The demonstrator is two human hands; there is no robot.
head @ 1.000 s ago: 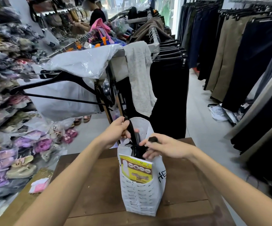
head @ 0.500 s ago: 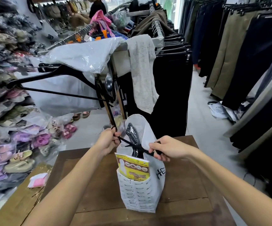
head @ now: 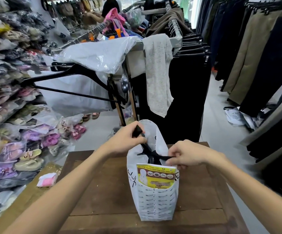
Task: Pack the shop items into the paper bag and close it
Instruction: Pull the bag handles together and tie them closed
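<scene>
A white printed paper bag (head: 155, 203) stands upright on the brown wooden table (head: 103, 191). A yellow product pack (head: 155, 177) sticks out of its near side. Black ribbon ties (head: 151, 155) cross over the bag's mouth. My left hand (head: 126, 139) grips one ribbon end above the bag's left rim. My right hand (head: 187, 155) pinches the other end at the right rim. The bag's far flap (head: 157, 137) stands up behind the ribbon.
A pink and white packet (head: 47, 179) lies on the yellow surface left of the table. A clothes rack with a grey garment (head: 158, 73) and black hangers (head: 72, 81) stands behind the bag. Bagged shoes (head: 10, 115) fill the left; trousers (head: 255, 56) hang right.
My left hand has moved up and towards the bag with its ribbon end. The right hand has stayed at the right rim, still holding its end.
</scene>
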